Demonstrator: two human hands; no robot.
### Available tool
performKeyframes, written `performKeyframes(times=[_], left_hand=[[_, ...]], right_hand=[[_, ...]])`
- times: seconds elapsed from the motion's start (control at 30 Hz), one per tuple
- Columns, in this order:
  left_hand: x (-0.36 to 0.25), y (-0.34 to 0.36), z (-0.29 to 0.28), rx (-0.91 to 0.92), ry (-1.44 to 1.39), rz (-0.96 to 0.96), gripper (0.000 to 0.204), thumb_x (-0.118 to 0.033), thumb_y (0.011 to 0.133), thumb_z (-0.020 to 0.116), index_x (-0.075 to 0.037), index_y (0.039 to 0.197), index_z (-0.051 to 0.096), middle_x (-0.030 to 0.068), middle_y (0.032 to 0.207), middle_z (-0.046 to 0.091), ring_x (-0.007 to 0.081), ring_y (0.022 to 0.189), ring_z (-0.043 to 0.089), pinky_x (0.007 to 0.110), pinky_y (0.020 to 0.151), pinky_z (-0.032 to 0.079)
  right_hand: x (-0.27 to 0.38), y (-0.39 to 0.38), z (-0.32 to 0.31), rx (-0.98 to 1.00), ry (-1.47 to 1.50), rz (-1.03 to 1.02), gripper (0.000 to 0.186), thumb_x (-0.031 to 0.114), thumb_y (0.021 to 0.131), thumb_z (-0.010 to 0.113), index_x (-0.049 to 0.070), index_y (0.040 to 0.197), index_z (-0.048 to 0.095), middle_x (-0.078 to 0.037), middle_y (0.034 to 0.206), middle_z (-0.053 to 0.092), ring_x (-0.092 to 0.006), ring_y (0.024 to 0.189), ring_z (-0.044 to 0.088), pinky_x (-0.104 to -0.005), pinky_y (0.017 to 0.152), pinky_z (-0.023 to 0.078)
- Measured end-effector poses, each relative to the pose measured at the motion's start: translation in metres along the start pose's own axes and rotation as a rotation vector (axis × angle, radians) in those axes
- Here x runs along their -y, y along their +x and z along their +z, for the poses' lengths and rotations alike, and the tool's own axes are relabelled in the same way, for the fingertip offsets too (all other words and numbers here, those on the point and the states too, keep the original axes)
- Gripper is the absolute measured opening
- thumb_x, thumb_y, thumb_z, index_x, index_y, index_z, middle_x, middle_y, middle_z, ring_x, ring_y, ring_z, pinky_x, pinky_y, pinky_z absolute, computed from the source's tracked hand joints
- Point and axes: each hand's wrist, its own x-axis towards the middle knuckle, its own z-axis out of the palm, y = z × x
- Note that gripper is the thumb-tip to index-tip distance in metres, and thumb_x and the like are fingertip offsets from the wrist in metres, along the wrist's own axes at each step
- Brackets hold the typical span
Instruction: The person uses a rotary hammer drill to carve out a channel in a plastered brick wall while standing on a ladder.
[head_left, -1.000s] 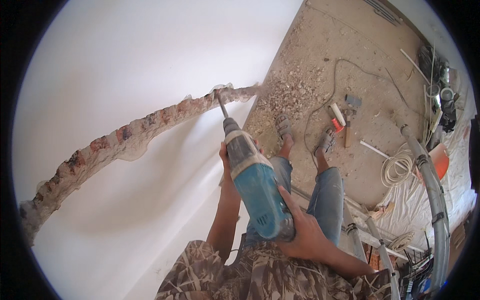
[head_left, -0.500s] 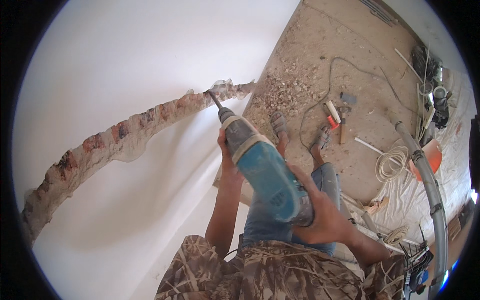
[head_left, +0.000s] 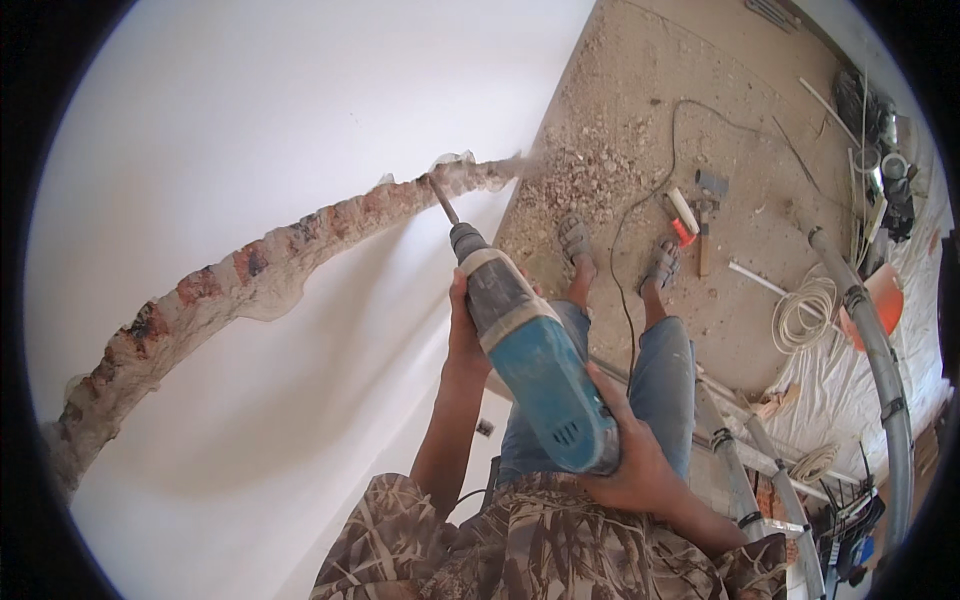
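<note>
I hold a blue and grey rotary hammer drill (head_left: 530,360) with both hands. My left hand (head_left: 464,335) grips its front body near the chuck. My right hand (head_left: 628,455) wraps the rear handle. The chisel bit (head_left: 440,198) touches the far end of a long groove (head_left: 250,275) cut through the white plaster wall (head_left: 250,120), where red brick shows. Dust rises at the bit's tip.
Below, my feet in sandals (head_left: 615,250) stand on a dusty floor with rubble (head_left: 590,175) at the wall's foot. A power cord (head_left: 640,200), hand tools (head_left: 690,215), a coil of white cable (head_left: 805,315), grey pipes (head_left: 870,330) and an orange bucket (head_left: 882,300) lie to the right.
The drill has swung a little left along the groove and now points more steeply into it. Both hands stayed on the tool.
</note>
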Motion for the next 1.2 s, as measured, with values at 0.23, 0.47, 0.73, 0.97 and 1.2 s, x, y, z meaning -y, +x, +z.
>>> performKeyframes(times=[0.23,0.47,0.73,0.97,1.2], left_hand=[[0.019,-0.016,0.012,-0.054,0.066,0.063,0.079,-0.077,0.090,0.050,-0.008,0.128,0.056,0.0143,0.118,0.064,0.0350,0.104,0.068,0.053,0.090,0.059],[-0.014,-0.013,0.016,-0.008,0.023,0.064,0.077,-0.074,0.091,0.053,-0.008,0.130,0.056,0.0135,0.118,0.066,0.0364,0.107,0.068,0.051,0.090,0.059],[-0.072,-0.012,-0.018,0.355,-0.166,-0.144,0.086,-0.065,0.086,0.067,-0.003,0.141,0.043,0.0149,0.137,0.045,0.0322,0.124,0.054,0.054,0.101,0.051],[-0.088,-0.011,-0.018,0.471,-0.577,-0.279,0.079,-0.037,0.086,0.077,-0.002,0.145,0.039,0.0115,0.140,0.043,0.0318,0.133,0.049,0.051,0.113,0.040],[-0.079,-0.011,-0.016,0.347,-0.530,-0.278,0.089,-0.053,0.079,0.080,-0.007,0.145,0.042,0.0110,0.140,0.044,0.0294,0.127,0.052,0.047,0.110,0.045]], right_hand=[[-0.019,-0.015,-0.013,0.008,0.032,-0.058,0.115,0.007,0.067,0.082,0.009,0.162,0.017,-0.028,0.138,0.057,-0.0444,0.119,0.063,-0.0447,0.100,0.050],[0.009,0.009,0.003,0.071,0.051,0.020,0.117,0.011,0.069,0.080,0.010,0.163,0.010,-0.029,0.126,0.064,-0.0450,0.107,0.067,-0.0460,0.092,0.054],[0.072,0.032,0.043,0.256,-0.164,0.051,0.121,0.016,0.069,0.077,0.006,0.162,0.000,-0.026,0.108,0.068,-0.0432,0.095,0.069,-0.0469,0.080,0.057],[0.107,0.054,0.061,0.246,-0.176,-0.109,0.112,0.013,0.074,0.072,-0.004,0.159,0.000,-0.028,0.091,0.065,-0.0434,0.076,0.068,-0.0508,0.065,0.055],[0.081,0.045,0.053,0.132,-0.130,-0.216,0.113,0.021,0.078,0.073,0.002,0.161,-0.001,-0.027,0.093,0.063,-0.0421,0.081,0.067,-0.0488,0.064,0.055]])
